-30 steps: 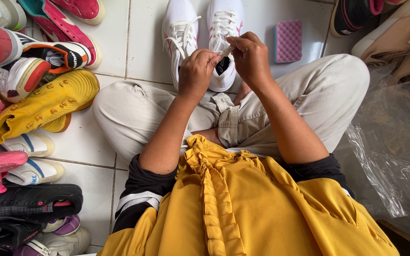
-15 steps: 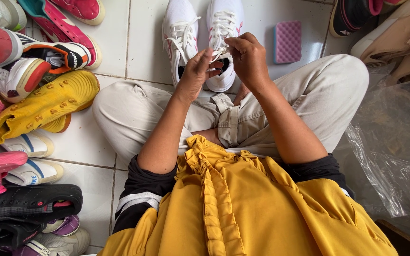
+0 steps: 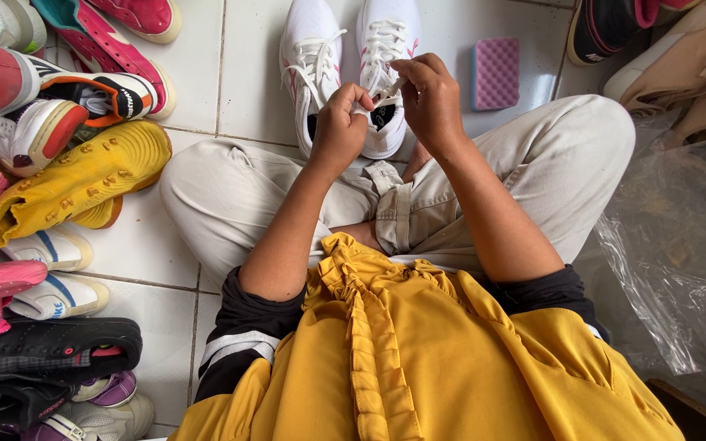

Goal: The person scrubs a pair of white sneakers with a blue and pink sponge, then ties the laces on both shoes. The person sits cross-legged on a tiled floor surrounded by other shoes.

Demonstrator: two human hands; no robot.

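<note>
grip, right hand (image 3: pixel 431 102): fingers pinched narrow on a white lace end (image 3: pixel 391 88), which pokes out toward the left hand.
grip, left hand (image 3: pixel 341 122): curled shut near the same lace, thumb and forefinger together; whether it truly holds the lace or only touches it i cannot tell.
right white sneaker (image 3: pixel 387 61): on the tiled floor (image 3: pixel 230 90), just beyond the person's crossed legs, toe pointing away; both hands sit over its tongue and heel end.
left white sneaker (image 3: pixel 310 61): touching or just beside the right white sneaker, on its left, laces loose and looped.
pink sponge (image 3: pixel 495 72): on the floor just to the right of the right white sneaker, apart from it.
shoe pile: yellow boot (image 3: pixel 75 180), red and white trainers and black shoes, well to the left of the right white sneaker.
clear plastic bag (image 3: pixel 680 245): well to the right of the right white sneaker and nearer the person.
risk, slip: the lace end looks short and is held by fingertips only; a tug could pull it free of the pinch.
risk, shoe shifting: nothing pins the right white sneaker down, so a pull on the lace may drag or tip it against its neighbour.
risk, tangle: the loose loops on the left white sneaker lie close enough to catch a finger.
risk, sight: the hands cover the eyelets, so a missed hole would be hard to notice.
</note>
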